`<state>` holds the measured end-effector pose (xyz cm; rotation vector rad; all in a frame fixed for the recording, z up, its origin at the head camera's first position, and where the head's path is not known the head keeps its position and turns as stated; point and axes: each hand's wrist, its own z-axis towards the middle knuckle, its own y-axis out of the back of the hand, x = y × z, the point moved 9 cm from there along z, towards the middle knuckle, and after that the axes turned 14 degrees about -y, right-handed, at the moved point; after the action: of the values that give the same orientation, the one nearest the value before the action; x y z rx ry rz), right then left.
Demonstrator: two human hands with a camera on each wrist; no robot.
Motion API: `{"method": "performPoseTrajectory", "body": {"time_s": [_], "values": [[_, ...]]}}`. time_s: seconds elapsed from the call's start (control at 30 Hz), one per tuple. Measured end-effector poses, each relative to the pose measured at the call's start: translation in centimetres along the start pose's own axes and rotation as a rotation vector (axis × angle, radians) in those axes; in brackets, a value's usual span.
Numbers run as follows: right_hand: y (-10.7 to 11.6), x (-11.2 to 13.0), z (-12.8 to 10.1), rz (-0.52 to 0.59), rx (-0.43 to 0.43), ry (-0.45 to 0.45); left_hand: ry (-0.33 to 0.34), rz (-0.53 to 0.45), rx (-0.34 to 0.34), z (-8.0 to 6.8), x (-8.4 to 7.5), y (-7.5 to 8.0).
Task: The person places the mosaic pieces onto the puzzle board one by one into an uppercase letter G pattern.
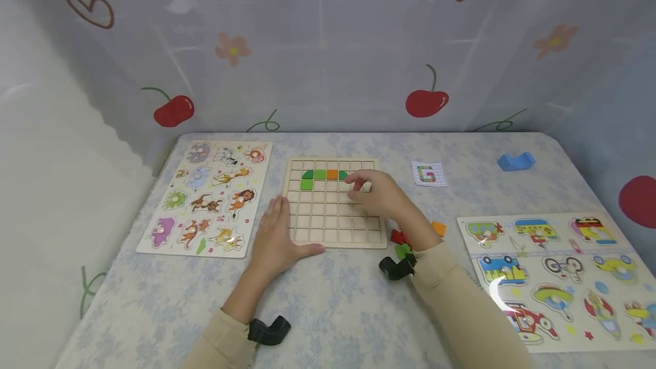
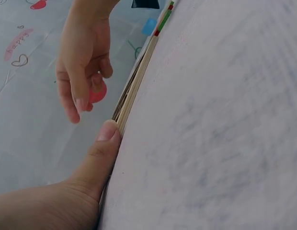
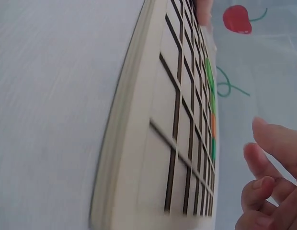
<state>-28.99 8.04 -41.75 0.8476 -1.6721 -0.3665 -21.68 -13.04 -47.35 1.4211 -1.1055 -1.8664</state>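
A wooden grid board [image 1: 333, 226] lies flat on the table. Its second row holds green pieces [image 1: 314, 175] and one orange piece [image 1: 332, 174]. My left hand [image 1: 275, 235] lies flat on the cloth beside the board's left edge, its thumb [image 2: 106, 139] against the board's rim [image 2: 134, 88]. My right hand [image 1: 368, 188] hovers over the board's upper right part, near the row's right end, fingers [image 3: 275, 143] loosely bent with nothing seen between them. Loose red [image 1: 397, 237], green [image 1: 403, 250] and orange [image 1: 438, 228] pieces lie by my right wrist.
An animal peg puzzle [image 1: 207, 198] lies left of the board and a vehicle peg puzzle [image 1: 558, 272] at the right. A small pattern card [image 1: 428, 174] and a blue block [image 1: 515, 161] lie behind on the right. A printed curtain closes off the back.
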Motion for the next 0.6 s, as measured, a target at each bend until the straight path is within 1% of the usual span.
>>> {"method": "performPoseTrajectory", "body": {"time_s": [0.17,0.33,0.47,0.6], "values": [[1.8,-2.4,-1.6,-0.044,-0.004,-0.043,-0.002,-0.002,0.006,-0.1,0.0,0.0],[3.3,-5.1,-3.2,-0.057,0.004,-0.103,-0.002,0.002,0.005,-0.3,-0.1,0.3],[4.0,-6.8,-4.1,-0.074,0.005,-0.108,-0.007,-0.002,-0.007,-0.2,-0.1,0.5],[4.4,-7.9,-5.0,-0.107,-0.003,-0.098,-0.006,-0.002,-0.003,-0.3,-0.1,0.5]]}}
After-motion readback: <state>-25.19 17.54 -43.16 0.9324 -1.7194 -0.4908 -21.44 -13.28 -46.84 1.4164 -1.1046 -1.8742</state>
